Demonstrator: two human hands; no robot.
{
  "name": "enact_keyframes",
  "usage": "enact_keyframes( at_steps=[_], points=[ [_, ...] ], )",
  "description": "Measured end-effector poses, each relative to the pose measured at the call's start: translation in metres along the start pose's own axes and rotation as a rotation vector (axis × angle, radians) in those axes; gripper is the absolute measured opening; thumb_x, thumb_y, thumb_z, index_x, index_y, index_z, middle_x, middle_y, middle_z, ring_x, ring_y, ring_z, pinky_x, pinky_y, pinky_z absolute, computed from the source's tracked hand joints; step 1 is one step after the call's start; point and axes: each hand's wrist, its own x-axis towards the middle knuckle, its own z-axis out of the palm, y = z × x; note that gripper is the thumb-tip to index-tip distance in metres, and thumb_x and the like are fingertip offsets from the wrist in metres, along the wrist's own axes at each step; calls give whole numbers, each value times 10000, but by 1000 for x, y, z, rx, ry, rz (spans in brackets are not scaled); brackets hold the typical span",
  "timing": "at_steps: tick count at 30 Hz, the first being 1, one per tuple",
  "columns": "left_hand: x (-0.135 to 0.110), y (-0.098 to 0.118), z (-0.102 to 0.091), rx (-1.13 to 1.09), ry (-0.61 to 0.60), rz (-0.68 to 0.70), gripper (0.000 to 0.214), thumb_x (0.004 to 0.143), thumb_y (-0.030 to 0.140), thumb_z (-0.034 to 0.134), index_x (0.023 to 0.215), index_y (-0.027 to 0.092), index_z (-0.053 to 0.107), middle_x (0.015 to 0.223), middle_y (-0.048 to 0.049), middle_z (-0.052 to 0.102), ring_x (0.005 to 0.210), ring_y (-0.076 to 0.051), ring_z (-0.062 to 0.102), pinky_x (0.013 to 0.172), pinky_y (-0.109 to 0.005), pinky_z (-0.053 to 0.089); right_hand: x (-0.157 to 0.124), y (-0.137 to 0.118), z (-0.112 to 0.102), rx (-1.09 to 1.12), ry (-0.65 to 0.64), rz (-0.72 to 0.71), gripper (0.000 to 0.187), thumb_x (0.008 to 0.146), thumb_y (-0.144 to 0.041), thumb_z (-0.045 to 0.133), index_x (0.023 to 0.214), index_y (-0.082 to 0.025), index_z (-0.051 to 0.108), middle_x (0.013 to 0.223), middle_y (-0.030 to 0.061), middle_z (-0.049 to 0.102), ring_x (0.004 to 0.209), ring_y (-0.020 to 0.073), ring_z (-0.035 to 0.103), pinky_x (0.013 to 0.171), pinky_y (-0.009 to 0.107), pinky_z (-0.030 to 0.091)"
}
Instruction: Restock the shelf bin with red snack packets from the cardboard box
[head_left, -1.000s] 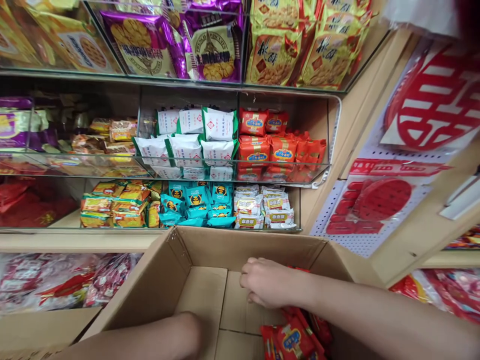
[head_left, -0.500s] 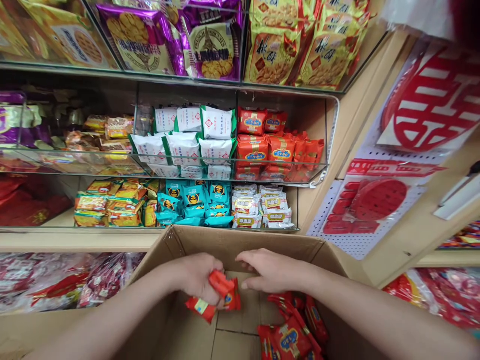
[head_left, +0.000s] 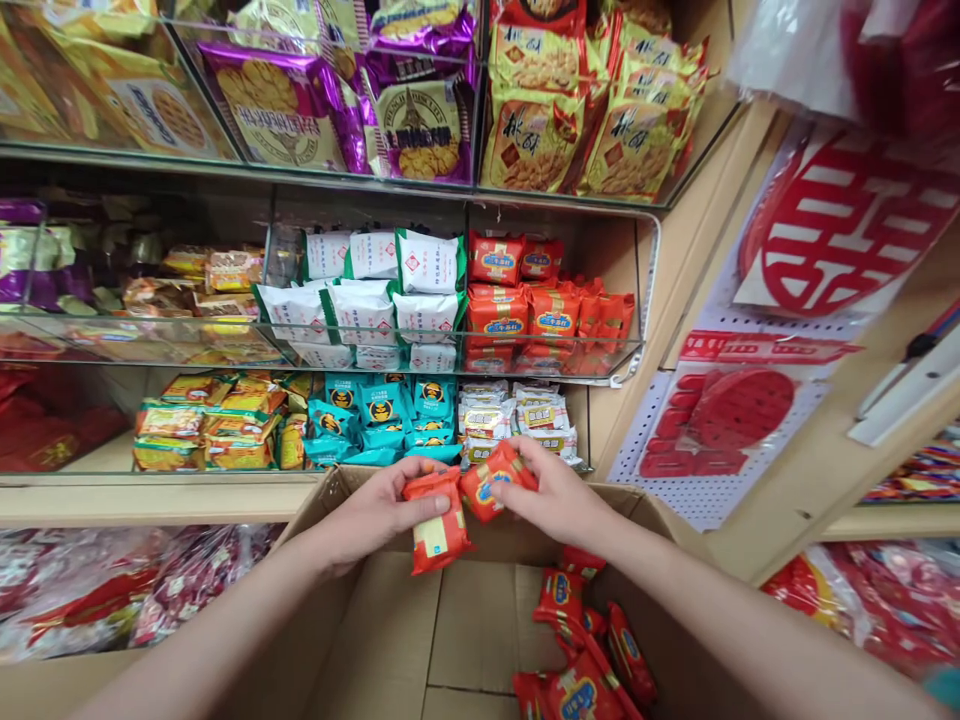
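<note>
My left hand is closed on an orange-red snack packet above the far edge of an open cardboard box. My right hand grips a second orange-red packet right beside it, the two packets touching. More of the same red packets lie in the box's near right corner. Matching red packets are stacked on the middle glass shelf, right compartment, straight above my hands.
Glass shelves hold white-green packets, teal packets, white packets, yellow-orange packets and big biscuit bags on top. Red paper decorations hang on a pegboard to the right. Bagged red sweets lie lower left.
Both hands have risen out of the box, each with a red packet. A second ago only the right hand reached into the box; the left then picked up packets.
</note>
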Motion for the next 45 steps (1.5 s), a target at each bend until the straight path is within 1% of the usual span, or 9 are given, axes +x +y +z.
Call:
enact_keyframes(
  at_steps=[4,9,17,24,30,33,37,40,45],
  points=[
    [0,2,5,-44,92,-19,350,726,368,641,977,206,460,835,18,606,652,-101,549,600,-231,445,4,0,-11,178,19,11,429,752,-307,536,1154,-204,425,986,39,545,805,136,515,669,257,424],
    [-1,-2,13,-78,85,-37,441,751,409,594,1115,240,413,772,29,583,595,-108,540,530,-249,472,2,-3,-9,273,-176,105,541,730,-265,575,1221,-232,349,717,-20,524,560,89,476,527,233,410],
    [-8,3,12,-248,48,-33,508,809,247,554,1256,273,315,1042,-49,588,714,-145,606,657,-326,501,2,-9,-3,556,-143,97,486,703,-201,583,1144,-212,379,913,21,548,691,96,560,596,249,498],
    [-8,0,12,-77,-7,-1,585,724,248,667,1227,280,370,1146,-39,547,850,-165,570,700,-298,488,2,-2,-2,300,-160,105,262,658,-257,644,832,-155,478,798,3,565,716,111,541,656,251,443],
    [-5,-2,14,-60,-97,-6,588,702,248,691,1214,254,403,1005,-27,604,770,-145,561,661,-275,472,0,-2,-10,211,-322,17,531,663,-184,614,1147,-209,395,832,-7,567,689,107,535,619,241,426],
    [-3,1,16,-67,-66,-8,535,741,271,653,1212,252,399,1001,-28,595,737,-126,552,637,-266,474,0,-26,-32,163,-160,-189,473,696,-197,582,1141,-219,420,897,11,552,773,121,544,680,260,445],
    [0,1,17,-66,-51,-26,511,746,288,645,1196,239,407,952,-28,595,744,-141,558,626,-272,478,18,-64,-83,163,361,-385,381,714,-286,586,1029,-208,386,923,24,547,819,133,561,719,278,461],
    [1,-3,17,-41,-69,-17,514,746,289,644,1197,225,407,899,-24,600,701,-133,551,596,-258,470,51,-75,-119,-47,693,-440,365,724,-263,573,1028,-183,387,915,27,552,837,140,558,770,299,444],
    [0,-7,18,-26,-92,-39,530,740,308,647,1200,216,402,884,-29,607,664,-123,540,592,-254,458,104,-80,-143,-458,782,-247,279,723,-208,565,976,-138,472,992,76,563,924,198,531,834,355,405]
  ],
)
